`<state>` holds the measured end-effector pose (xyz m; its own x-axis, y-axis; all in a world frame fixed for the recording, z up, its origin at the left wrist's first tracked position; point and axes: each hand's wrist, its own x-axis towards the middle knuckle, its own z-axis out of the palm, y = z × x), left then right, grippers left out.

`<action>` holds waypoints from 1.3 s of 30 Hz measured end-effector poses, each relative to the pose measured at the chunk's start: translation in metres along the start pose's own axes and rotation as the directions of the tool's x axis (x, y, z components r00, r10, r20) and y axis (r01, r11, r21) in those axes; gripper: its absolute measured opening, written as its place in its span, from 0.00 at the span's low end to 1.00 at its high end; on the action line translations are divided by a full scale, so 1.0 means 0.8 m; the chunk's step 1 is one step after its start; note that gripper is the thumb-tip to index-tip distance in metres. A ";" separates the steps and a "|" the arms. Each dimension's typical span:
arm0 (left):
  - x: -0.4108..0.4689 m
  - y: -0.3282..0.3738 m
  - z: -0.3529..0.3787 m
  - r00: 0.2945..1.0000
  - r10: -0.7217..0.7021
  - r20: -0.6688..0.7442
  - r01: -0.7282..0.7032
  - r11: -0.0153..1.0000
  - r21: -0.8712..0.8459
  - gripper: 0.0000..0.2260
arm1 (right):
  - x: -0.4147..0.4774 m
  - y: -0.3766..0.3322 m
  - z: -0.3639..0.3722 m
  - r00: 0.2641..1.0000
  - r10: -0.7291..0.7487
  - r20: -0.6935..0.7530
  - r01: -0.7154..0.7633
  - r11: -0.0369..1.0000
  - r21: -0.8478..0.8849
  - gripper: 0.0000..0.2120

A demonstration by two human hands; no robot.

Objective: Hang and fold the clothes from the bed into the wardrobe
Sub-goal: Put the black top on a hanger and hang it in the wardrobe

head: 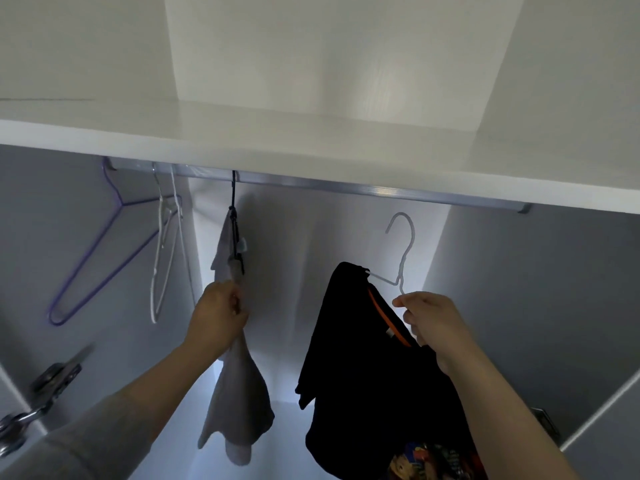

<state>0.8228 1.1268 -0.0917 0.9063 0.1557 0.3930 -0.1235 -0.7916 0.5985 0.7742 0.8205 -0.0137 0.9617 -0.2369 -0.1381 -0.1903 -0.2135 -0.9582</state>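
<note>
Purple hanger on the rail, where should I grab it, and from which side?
Pinch the purple hanger at its neck, just under the hook, where both shoulder wires meet. Come from the front and below: it hangs empty, the shelf sits close above the rail, and white hangers crowd its right.

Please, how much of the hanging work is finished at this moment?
Done: a grey garment hangs from the rail; the left hand grips it. In hand: the right hand holds a white hanger carrying a black shirt, its hook below the rail, not yet on. Left: hooking it on; any further clothes are not in view.
</note>
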 end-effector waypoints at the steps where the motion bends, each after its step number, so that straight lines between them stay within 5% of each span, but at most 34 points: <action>1: 0.000 -0.007 -0.004 1.000 -0.028 -0.010 0.028 1.000 -0.001 0.05 | 0.002 -0.002 0.004 1.000 -0.001 0.005 0.001 1.000 -0.006 0.11; 8: -0.002 -0.053 -0.045 0.988 -0.143 -0.055 0.142 0.989 -0.037 0.05 | 0.011 -0.017 0.051 0.998 -0.056 0.025 0.057 0.998 -0.014 0.11; 22: -0.004 -0.065 -0.072 0.991 -0.086 -0.101 0.083 0.996 -0.033 0.01 | 0.040 -0.080 0.190 0.969 -0.245 -0.001 0.245 0.969 -0.017 0.17; 34: -0.006 -0.057 -0.068 0.992 -0.091 -0.086 0.084 0.994 -0.073 0.01 | 0.119 -0.121 0.242 0.989 -0.122 -0.082 0.125 0.991 0.040 0.10; 39: -0.010 -0.048 -0.071 0.992 -0.098 -0.080 0.090 0.992 -0.093 0.02 | 0.140 -0.124 0.257 0.990 -0.069 -0.119 0.072 0.997 0.026 0.15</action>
<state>0.7971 1.1893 -0.0785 0.8788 0.2788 0.3873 -0.0786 -0.7158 0.6938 0.9413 1.0102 0.0145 0.9420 -0.3330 -0.0411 -0.1149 -0.2053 -0.9719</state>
